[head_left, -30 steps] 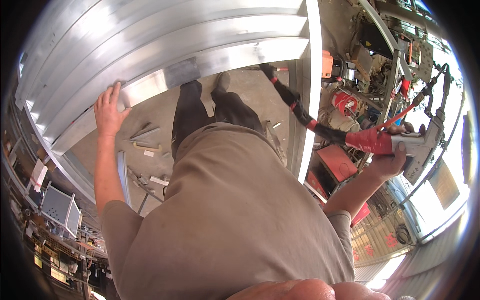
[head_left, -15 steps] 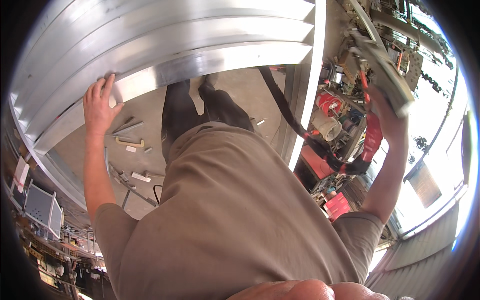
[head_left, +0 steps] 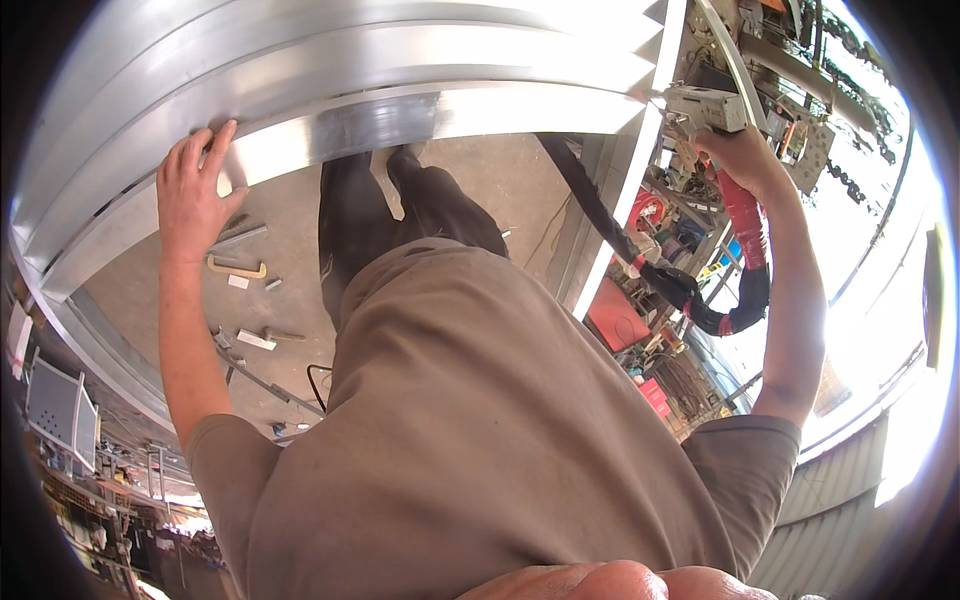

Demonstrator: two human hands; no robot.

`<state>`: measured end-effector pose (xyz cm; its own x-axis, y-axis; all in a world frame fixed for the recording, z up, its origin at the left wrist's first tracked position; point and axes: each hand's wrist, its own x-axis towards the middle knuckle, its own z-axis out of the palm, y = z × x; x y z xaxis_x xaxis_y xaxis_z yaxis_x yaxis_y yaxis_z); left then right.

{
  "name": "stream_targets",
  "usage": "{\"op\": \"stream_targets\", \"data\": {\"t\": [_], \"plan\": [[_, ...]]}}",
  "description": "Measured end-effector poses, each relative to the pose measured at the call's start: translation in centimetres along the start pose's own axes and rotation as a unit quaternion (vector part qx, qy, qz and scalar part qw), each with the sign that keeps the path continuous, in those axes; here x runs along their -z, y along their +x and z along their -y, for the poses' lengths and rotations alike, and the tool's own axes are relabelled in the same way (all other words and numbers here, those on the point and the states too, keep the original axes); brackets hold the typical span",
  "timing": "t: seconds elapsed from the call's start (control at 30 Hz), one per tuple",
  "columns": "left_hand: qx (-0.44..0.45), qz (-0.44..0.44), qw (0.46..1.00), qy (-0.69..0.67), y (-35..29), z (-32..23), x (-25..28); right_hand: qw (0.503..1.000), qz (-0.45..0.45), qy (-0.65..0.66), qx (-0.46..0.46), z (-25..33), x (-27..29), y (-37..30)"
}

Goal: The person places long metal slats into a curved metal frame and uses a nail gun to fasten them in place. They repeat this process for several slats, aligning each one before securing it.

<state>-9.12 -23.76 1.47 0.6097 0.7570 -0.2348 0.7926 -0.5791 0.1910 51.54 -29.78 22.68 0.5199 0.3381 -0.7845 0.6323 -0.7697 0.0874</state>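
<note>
My left hand (head_left: 195,190) rests on the lowest metal slat (head_left: 290,143) of a louvred panel, fingers spread and thumb apart near its lower edge. In my right hand (head_left: 750,165) is a welding gun (head_left: 708,106) with a grey box-shaped body, my fingers wrapped round its grip. Its narrow tip points left and meets, or nearly meets, the outer side of the bright upright metal frame (head_left: 640,160), close to the lowest slat's end. From the grip hangs a thick cable (head_left: 738,300), wrapped in red and black, looping back under the frame.
On the concrete floor lie a yellowish clamp (head_left: 238,268), a white block (head_left: 256,340) and several metal offcuts. Cluttered shelves and a red panel (head_left: 613,318) stand beyond the frame at right. A grey metal rack (head_left: 63,405) is at far left.
The welding gun, blurred and raised away before, has come left and down to the upright frame. My left hand stays on the slat.
</note>
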Motion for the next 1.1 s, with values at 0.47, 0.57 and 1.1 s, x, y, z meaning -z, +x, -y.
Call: {"op": "stream_targets", "data": {"t": [0.47,0.57,1.1], "plan": [[-0.006,0.001,1.0,-0.009,-0.1,0.6,-0.4,0.999,0.011,-0.041,-0.009,2.6,-0.8,0.7],[-0.005,0.002,1.0,-0.006,-0.2,0.6,-0.5,0.999,0.005,-0.032,-0.004,2.6,-0.9,0.7],[-0.01,-0.006,1.0,0.0,-0.1,0.6,-0.6,0.993,0.017,-0.113,0.026,2.1,-0.9,2.3]]}}
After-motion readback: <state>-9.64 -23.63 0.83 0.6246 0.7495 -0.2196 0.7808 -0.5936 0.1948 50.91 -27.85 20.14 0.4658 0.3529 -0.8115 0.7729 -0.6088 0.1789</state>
